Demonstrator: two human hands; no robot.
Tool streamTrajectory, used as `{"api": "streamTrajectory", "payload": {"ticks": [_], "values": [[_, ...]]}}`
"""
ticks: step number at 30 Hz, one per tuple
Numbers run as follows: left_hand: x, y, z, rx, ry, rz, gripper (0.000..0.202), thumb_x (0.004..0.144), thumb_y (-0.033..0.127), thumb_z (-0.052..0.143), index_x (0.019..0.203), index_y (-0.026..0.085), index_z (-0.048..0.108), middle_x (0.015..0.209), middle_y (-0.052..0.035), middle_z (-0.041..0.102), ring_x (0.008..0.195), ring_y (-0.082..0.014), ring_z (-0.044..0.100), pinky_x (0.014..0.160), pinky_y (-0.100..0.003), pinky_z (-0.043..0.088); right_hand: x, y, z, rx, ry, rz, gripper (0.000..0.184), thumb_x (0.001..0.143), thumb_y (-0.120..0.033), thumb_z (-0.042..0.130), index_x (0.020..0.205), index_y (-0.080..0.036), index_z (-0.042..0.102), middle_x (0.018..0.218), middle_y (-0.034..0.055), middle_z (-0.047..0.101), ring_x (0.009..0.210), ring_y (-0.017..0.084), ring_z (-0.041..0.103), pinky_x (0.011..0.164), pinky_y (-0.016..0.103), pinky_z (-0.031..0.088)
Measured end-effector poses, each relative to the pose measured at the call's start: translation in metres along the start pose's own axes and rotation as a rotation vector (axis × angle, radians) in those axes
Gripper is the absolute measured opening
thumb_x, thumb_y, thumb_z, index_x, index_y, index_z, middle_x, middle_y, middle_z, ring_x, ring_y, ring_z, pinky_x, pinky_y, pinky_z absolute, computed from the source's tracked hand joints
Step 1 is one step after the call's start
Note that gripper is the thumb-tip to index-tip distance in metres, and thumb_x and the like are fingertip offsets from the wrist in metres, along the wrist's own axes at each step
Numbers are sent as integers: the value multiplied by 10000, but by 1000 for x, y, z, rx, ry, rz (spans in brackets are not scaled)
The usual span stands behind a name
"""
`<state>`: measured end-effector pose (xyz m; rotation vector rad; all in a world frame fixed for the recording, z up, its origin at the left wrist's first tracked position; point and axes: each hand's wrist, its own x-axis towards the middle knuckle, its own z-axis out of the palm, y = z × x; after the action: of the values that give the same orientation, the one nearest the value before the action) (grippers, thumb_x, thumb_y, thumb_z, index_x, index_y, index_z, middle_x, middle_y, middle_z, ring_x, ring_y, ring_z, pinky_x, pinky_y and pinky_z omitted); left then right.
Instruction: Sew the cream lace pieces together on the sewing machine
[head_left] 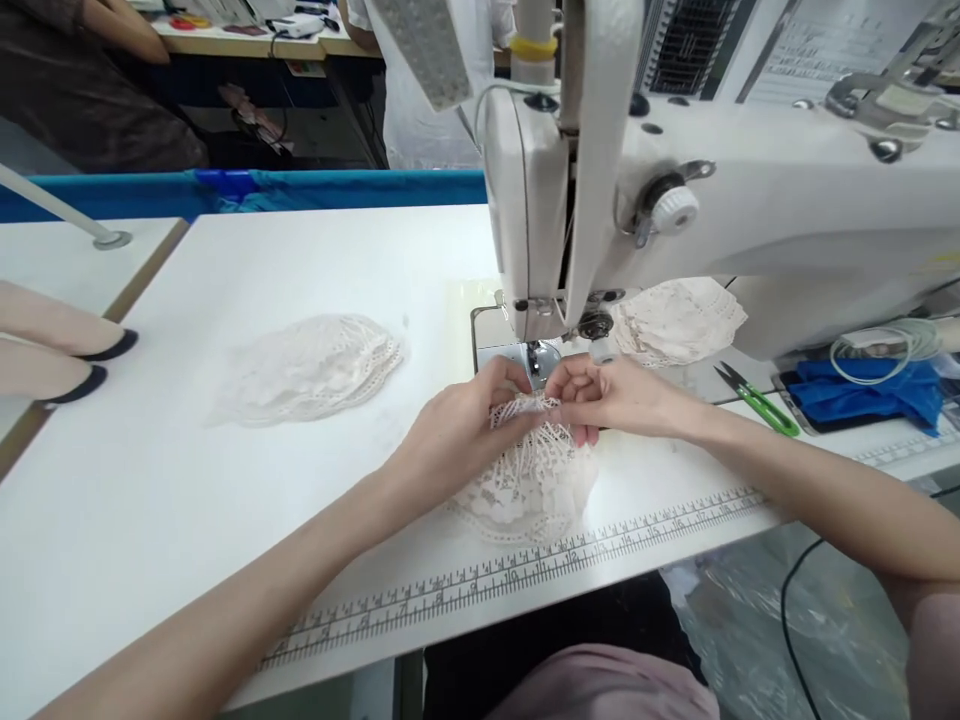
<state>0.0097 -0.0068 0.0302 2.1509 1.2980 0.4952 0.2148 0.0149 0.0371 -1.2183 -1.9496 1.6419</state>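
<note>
Just in front of the needle of a white sewing machine point(525, 220), both my hands pinch the upper edge of a cream lace piece point(525, 490). My left hand point(480, 420) grips its left side between thumb and fingers. On the right side, my right hand point(607, 395) has its fingertips closed on the same lace edge. The lower part of the lace spreads flat toward the ruler marks. A stack of lace pieces point(307, 370) lies to the left on the white table, and more lace point(679, 320) rests under the machine arm.
Green thread snips point(761, 400) lie right of the needle plate. Beyond them is a tray with blue cloth point(862, 390) and a coil of thread. Two pale rods with dark tips point(67, 365) reach in from the left edge. Co-workers point(82, 90) are behind the table.
</note>
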Motion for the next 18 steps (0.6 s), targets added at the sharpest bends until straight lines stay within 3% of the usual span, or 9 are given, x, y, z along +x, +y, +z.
{"api": "streamTrajectory", "payload": {"ticks": [3, 8, 12, 18], "values": [[-2, -13, 10, 171, 151, 96, 153, 880, 325, 572, 938, 209, 489, 541, 101, 527, 362, -60, 391, 400, -177, 283, 0, 0, 5, -151, 113, -113, 63, 842, -243, 614, 841, -182, 597, 645, -34, 654, 606, 105, 652, 592, 225, 529], [-8, -28, 24, 369, 416, 381, 52, 897, 194, 516, 885, 201, 467, 490, 96, 518, 393, -81, 477, 418, -171, 315, 0, 18, 15, -441, 297, -466, 121, 874, -227, 584, 990, -196, 571, 747, -18, 689, 637, 111, 652, 518, 201, 490], [-10, -26, 24, 323, 412, 394, 63, 890, 164, 499, 888, 205, 452, 483, 113, 465, 400, -70, 436, 433, -160, 337, -1, 28, 17, -503, 353, -648, 123, 888, -182, 573, 1009, -184, 548, 790, -12, 685, 638, 88, 638, 530, 180, 492], [-12, -22, 23, 247, 372, 353, 74, 884, 154, 496, 887, 209, 446, 483, 127, 397, 401, -63, 382, 430, -148, 314, -4, 29, 17, -582, 303, -710, 189, 890, -110, 526, 1058, -192, 554, 766, -35, 652, 593, 67, 580, 537, 182, 461]]}}
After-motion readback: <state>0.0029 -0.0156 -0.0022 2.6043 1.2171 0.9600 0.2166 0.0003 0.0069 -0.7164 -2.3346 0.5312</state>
